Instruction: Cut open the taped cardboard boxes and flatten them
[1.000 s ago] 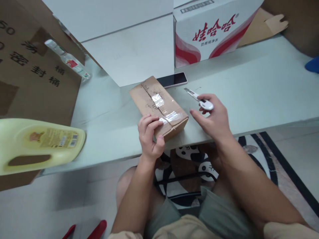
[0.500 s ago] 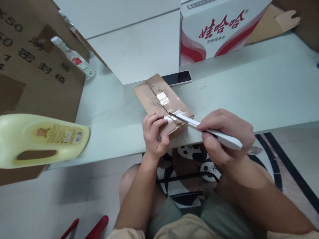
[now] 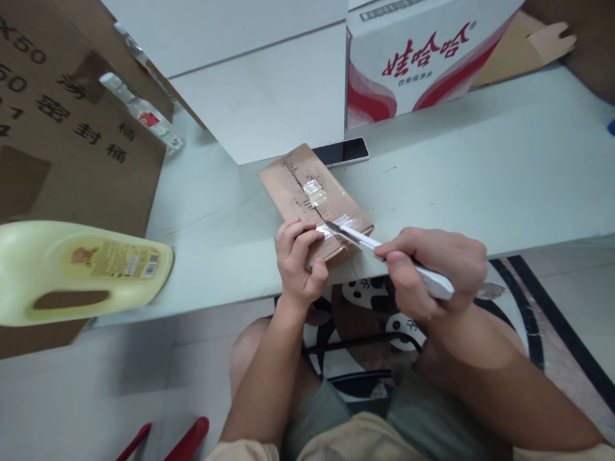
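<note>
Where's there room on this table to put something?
Right of the phone, before the red-and-white box, is the widest patch. A smaller one lies between the yellow jug and left hand. It's crowded at the small box, where the right hand holds the knife.

1 pale-green table point(image 3: 480, 173) — below, a light tiled floor point(image 3: 192, 365) and panda rug point(image 3: 403, 328).

We look from one head-worn camera, forward and down over our lap point(image 3: 312, 416), with our left hand point(image 3: 298, 264) and right hand point(image 3: 448, 257) near, mid-view.
</note>
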`<state>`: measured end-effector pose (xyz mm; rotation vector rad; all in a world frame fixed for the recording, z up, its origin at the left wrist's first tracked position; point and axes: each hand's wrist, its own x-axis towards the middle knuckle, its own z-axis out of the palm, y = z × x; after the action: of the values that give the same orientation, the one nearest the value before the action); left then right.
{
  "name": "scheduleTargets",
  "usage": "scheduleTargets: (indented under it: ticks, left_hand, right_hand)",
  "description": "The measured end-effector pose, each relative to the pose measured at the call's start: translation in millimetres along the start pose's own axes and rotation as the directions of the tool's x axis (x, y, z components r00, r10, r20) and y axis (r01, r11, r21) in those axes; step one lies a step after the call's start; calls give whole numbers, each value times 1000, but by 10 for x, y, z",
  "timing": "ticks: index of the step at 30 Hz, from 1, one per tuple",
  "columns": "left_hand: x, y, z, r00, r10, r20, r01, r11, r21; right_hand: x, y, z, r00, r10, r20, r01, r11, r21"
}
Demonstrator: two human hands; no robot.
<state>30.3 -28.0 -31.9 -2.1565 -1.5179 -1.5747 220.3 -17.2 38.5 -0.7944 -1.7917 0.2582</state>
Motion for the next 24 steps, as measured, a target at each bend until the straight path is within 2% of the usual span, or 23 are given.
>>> scheduleTargets:
  ticks: [4,8,13,18,24]
  left_hand:
    - [7,-6,-2,1000,1,11,-1,1000,11]
    - [6,-18,4,1000,6,8,-6,1000,16]
    - [1,-12,10,1000,7,-14,-7,1000,-13]
    - [10,3,-3,1000,-9,19,9,1000,6]
    - [13,-9,-5,1000,0,13,0,1000,-25]
  right_hand:
    - [36,-24,0,1000,15,24,-14,1000,-27]
    - [88,-15,17,993,68,94,-73,996,48]
    - [62,-40,-40,985,160,57,-164,985,58]
    - [35,-99,-71,992,129,10,-129,991,-22]
    - [93,-101,-38,978,186,92,-192,980,59]
